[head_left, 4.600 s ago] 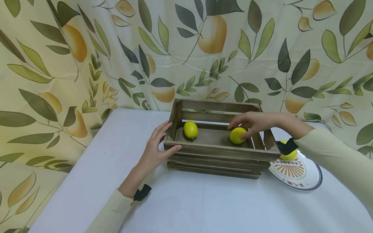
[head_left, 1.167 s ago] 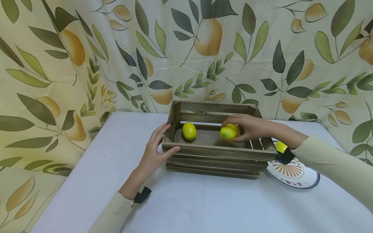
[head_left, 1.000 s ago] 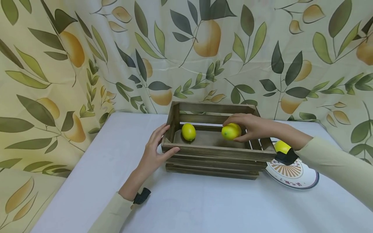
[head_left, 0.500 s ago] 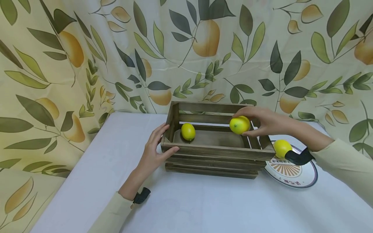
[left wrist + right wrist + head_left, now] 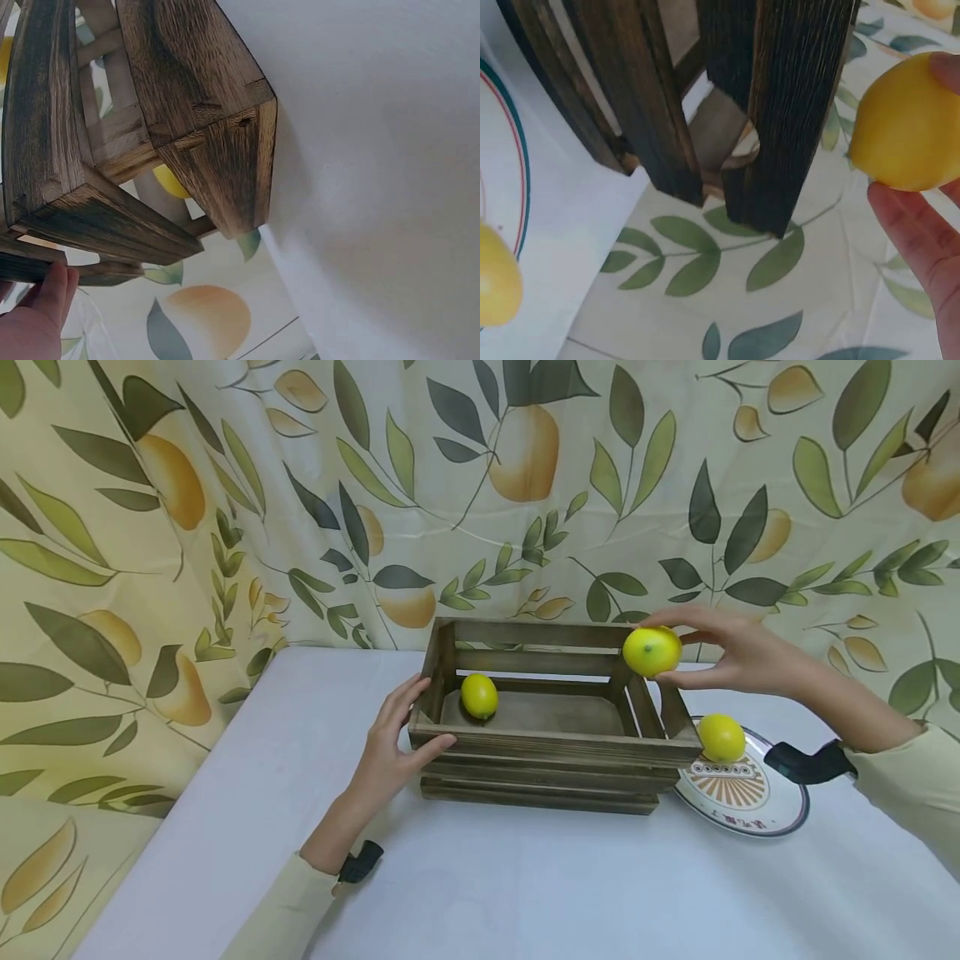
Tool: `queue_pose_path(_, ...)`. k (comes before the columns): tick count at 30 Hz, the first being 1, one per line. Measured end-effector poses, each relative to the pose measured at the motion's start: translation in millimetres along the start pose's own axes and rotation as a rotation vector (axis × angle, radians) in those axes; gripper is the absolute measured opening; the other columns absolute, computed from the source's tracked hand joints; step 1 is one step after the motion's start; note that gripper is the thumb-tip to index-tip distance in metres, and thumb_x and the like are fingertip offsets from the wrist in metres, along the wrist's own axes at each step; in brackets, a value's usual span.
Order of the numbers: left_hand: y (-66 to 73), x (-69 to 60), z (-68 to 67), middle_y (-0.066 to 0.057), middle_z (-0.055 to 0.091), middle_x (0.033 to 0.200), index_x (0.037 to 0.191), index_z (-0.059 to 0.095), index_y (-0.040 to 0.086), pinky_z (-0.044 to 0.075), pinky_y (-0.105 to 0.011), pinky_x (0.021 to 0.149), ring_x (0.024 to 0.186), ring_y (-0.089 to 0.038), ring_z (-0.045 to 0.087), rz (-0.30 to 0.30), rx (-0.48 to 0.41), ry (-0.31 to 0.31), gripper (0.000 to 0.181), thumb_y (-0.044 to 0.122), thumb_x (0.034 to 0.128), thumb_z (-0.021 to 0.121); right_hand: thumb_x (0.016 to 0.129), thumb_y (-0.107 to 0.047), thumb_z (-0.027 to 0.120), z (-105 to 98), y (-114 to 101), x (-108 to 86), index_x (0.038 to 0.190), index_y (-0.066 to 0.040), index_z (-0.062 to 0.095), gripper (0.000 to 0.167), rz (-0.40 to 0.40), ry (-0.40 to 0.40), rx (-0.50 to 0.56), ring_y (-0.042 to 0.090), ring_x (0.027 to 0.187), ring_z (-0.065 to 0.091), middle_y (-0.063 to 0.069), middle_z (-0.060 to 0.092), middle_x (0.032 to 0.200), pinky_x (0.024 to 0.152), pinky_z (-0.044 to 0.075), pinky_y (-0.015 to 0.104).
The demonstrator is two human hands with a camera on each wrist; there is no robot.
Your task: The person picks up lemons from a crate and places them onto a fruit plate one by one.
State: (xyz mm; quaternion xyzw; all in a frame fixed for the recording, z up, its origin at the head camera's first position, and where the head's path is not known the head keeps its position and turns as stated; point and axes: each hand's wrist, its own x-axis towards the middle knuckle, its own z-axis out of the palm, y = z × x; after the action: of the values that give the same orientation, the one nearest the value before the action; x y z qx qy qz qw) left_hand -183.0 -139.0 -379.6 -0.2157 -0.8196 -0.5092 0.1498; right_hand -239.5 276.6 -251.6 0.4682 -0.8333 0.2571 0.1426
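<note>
A slatted brown wooden crate [image 5: 555, 748] stands on the white table. My left hand [image 5: 381, 762] holds its near left corner, thumb on the front rail and fingers along the left end. Above the crate's right end, my right hand [image 5: 750, 653] pinches a yellow lemon [image 5: 652, 651] between thumb and fingertips; the right wrist view shows this lemon [image 5: 904, 124] apart from the wood. Another lemon [image 5: 479, 696] lies at the left inside the crate. A third lemon [image 5: 722, 738] sits on a white plate [image 5: 783, 806] to the crate's right.
A white cloth [image 5: 510, 885] covers the table, whose left edge runs diagonally. Behind and to the left hangs a curtain [image 5: 300, 510] printed with fruit and leaves. The plate lies close against the crate's right end.
My right hand took hold of the right lemon in the crate, lifted it and carried it up and rightward over the end rail. My left hand has stayed on the crate.
</note>
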Motion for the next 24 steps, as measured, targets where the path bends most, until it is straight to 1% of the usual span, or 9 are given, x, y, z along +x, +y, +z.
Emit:
queue_pose_path(1, 0.2, 0.1, 0.0, -0.008, 0.029, 0.157, 0.149, 0.039, 0.01, 0.036, -0.052, 0.11, 0.141, -0.031, 0.032, -0.001, 0.001, -0.001, 0.074, 0.025, 0.0869, 0.076, 0.052, 0.018, 0.085, -1.7, 0.1, -2.4, 0.124, 0.002, 0.06, 0.078, 0.002, 0.014, -0.005, -0.005, 0.114, 0.05, 0.006, 0.061, 0.123, 0.088, 0.045, 0.007)
queue_pose_path(2, 0.3, 0.2, 0.2, -0.008, 0.029, 0.157, 0.149, 0.039, 0.009, 0.036, -0.052, 0.11, 0.141, -0.031, 0.032, 0.0, 0.002, -0.001, 0.074, 0.024, 0.0867, 0.076, 0.051, 0.02, 0.084, -3.5, 0.2, -5.3, 0.124, 0.003, 0.06, 0.078, 0.009, 0.027, -0.009, -0.006, 0.114, 0.05, 0.002, 0.061, 0.124, 0.088, 0.045, 0.006)
queue_pose_path(4, 0.5, 0.2, 0.3, -0.008, 0.028, 0.157, 0.149, 0.039, 0.009, 0.036, -0.052, 0.111, 0.142, -0.031, 0.032, -0.004, 0.002, -0.002, 0.074, 0.022, 0.0864, 0.076, 0.05, 0.022, 0.083, -6.8, 1.2, -11.1, 0.123, 0.005, 0.06, 0.078, 0.011, 0.052, -0.009, -0.005, 0.113, 0.051, -0.002, 0.061, 0.124, 0.088, 0.045, 0.007)
queue_pose_path(8, 1.2, -0.5, -0.1, -0.007, 0.028, 0.158, 0.149, 0.038, 0.011, 0.036, -0.052, 0.111, 0.142, -0.03, 0.031, -0.01, -0.003, -0.004, 0.074, 0.021, 0.0859, 0.076, 0.05, 0.023, 0.082, -13.2, 2.7, -24.0, 0.122, 0.008, 0.059, 0.077, 0.051, 0.077, -0.021, -0.006, 0.109, 0.053, -0.018, 0.056, 0.126, 0.088, 0.045, 0.006)
queue_pose_path(11, 1.2, -0.9, -0.3, -0.007, 0.028, 0.158, 0.149, 0.038, 0.012, 0.036, -0.052, 0.111, 0.142, -0.03, 0.031, -0.009, -0.004, -0.005, 0.075, 0.02, 0.0857, 0.077, 0.05, 0.024, 0.081, -16.7, 3.6, -34.3, 0.124, 0.008, 0.059, 0.079, 0.094, 0.099, -0.033, -0.006, 0.106, 0.054, -0.02, 0.055, 0.125, 0.088, 0.044, 0.005)
queue_pose_path(13, 1.1, -0.6, -0.3, -0.006, 0.028, 0.158, 0.149, 0.039, 0.011, 0.036, -0.053, 0.111, 0.142, -0.03, 0.031, -0.009, -0.002, -0.004, 0.074, 0.019, 0.0856, 0.077, 0.051, 0.025, 0.081, -18.6, 4.7, -41.4, 0.125, 0.008, 0.059, 0.079, 0.114, 0.112, -0.043, -0.006, 0.106, 0.054, -0.019, 0.056, 0.125, 0.087, 0.044, 0.005)
queue_pose_path(17, 1.7, -0.4, -0.3, -0.006, 0.027, 0.158, 0.149, 0.038, 0.011, 0.035, -0.053, 0.111, 0.142, -0.03, 0.031, -0.008, -0.001, -0.006, 0.074, 0.017, 0.0855, 0.077, 0.051, 0.026, 0.08, -20.4, 8.3, -55.3, 0.123, 0.009, 0.059, 0.078, 0.135, 0.134, -0.053, -0.005, 0.109, 0.053, -0.018, 0.056, 0.129, 0.085, 0.045, 0.005)
queue_pose_path(20, 2.2, -0.8, -0.6, -0.006, 0.027, 0.158, 0.149, 0.039, 0.012, 0.035, -0.053, 0.111, 0.142, -0.03, 0.031, -0.011, 0.002, -0.006, 0.074, 0.017, 0.0852, 0.077, 0.051, 0.026, 0.081, -19.5, 11.6, -66.8, 0.122, 0.011, 0.059, 0.076, 0.156, 0.15, -0.06, -0.006, 0.109, 0.053, -0.021, 0.054, 0.13, 0.084, 0.045, 0.004)
queue_pose_path(24, 2.3, -1.0, -0.3, -0.007, 0.028, 0.157, 0.149, 0.039, 0.011, 0.035, -0.053, 0.111, 0.142, -0.03, 0.031, -0.013, 0.0, -0.004, 0.074, 0.016, 0.0849, 0.077, 0.052, 0.025, 0.081, -16.4, 17.1, -84.9, 0.125, 0.004, 0.061, 0.078, 0.218, 0.172, -0.065, -0.009, 0.107, 0.053, -0.016, 0.058, 0.125, 0.084, 0.044, 0.003)
